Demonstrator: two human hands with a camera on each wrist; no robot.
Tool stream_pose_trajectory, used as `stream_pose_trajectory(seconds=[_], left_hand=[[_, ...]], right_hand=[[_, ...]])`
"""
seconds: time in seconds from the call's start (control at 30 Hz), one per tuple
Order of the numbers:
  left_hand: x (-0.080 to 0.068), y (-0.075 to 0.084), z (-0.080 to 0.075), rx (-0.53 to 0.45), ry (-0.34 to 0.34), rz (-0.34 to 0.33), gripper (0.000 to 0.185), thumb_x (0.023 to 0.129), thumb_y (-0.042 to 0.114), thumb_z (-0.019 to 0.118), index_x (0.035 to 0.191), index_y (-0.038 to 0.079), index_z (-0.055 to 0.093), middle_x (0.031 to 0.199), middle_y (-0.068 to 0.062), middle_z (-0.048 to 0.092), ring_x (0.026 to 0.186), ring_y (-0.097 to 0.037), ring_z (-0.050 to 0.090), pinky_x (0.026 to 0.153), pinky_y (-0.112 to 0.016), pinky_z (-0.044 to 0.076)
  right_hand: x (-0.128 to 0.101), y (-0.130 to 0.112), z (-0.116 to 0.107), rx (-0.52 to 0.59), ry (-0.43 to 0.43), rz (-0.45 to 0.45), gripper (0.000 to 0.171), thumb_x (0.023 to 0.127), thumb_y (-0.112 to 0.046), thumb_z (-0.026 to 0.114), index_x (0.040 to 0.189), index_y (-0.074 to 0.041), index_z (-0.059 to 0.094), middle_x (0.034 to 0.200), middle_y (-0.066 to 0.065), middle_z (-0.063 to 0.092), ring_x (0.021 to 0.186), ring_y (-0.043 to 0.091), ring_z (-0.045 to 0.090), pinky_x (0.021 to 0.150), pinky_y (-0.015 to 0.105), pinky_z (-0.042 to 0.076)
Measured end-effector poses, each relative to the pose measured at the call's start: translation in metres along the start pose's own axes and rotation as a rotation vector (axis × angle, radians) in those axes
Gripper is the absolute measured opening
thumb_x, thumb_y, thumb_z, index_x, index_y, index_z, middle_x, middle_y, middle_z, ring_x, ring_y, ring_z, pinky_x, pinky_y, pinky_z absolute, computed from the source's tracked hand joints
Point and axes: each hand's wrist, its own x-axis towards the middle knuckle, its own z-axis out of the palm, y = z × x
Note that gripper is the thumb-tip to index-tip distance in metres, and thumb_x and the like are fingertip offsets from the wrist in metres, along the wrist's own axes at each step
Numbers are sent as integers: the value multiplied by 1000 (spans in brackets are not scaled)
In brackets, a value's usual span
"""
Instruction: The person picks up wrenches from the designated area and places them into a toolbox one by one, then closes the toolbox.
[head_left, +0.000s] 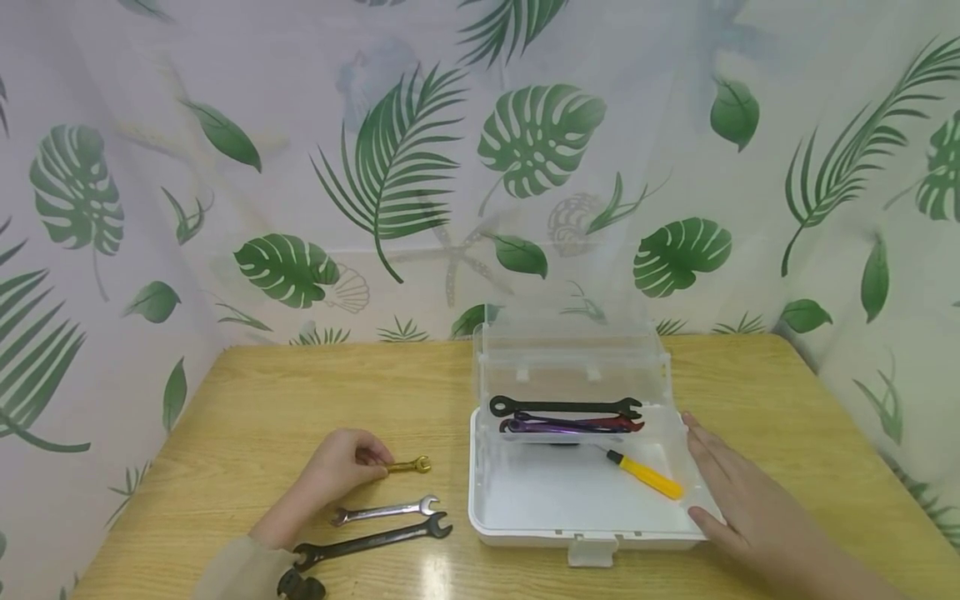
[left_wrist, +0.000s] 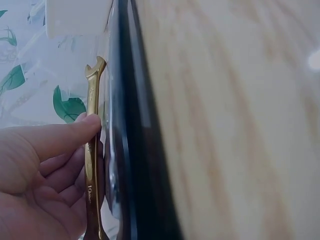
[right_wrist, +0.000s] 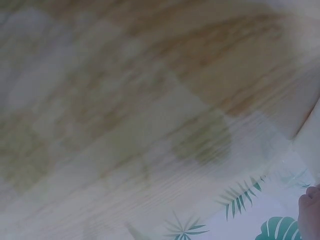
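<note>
My left hand [head_left: 347,460] pinches a gold wrench [left_wrist: 91,165] between thumb and fingers, its open end pointing toward the box. Nearer me on the table lie a silver wrench [head_left: 386,511] and a larger black wrench [head_left: 375,540], side by side. My right hand [head_left: 738,500] rests with straight fingers against the right side of a white plastic box [head_left: 555,500]. A yellow-handled screwdriver [head_left: 651,478] lies on the box floor. Across the box's clear tray sit a black ratchet wrench [head_left: 566,407], a purple wrench [head_left: 551,426] and a red wrench [head_left: 626,425].
The box's transparent lid [head_left: 570,342] stands raised at the back. A white latch [head_left: 592,551] hangs at the box's front. Behind the wooden table [head_left: 337,383] hangs a leaf-patterned curtain [head_left: 420,275]. A black band [head_left: 302,585] is around my left wrist.
</note>
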Motion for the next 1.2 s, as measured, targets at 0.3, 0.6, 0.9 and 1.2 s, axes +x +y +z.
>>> stream_pose_trajectory(seconds=[0.3,0.6,0.9,1.2], left_hand=[[1,-1,-1,-12,-17,39,9,87,-5,81,91,3,80,87,-5,77,79,-10,65,69,-19,54],[3,2,-2,-17,-4,37,10,89,-3,79,94,5,81,91,-5,78,82,-11,65,72,-19,54],[10,9,-7,8,5,104,10,90,-4,78,95,4,81,93,-7,80,83,-11,68,75,-19,57],[15,26,-13,21,0,96,12,92,-4,76,97,5,82,96,-6,80,87,-13,70,80,-29,61]], right_hand=[[0,-1,0,6,-14,12,89,101,-39,70,166,2,26,178,13,23,159,-9,-10,125,7,-9],[-1,0,1,8,-12,11,90,100,-39,70,166,2,26,178,12,23,159,-9,-9,125,7,-9],[-1,-2,-1,-2,-29,30,90,101,-40,70,167,0,24,178,12,23,161,-7,-5,124,7,-10],[0,-3,-2,-3,-47,47,91,102,-39,68,169,-2,19,178,11,21,162,-5,-2,123,6,-11]])
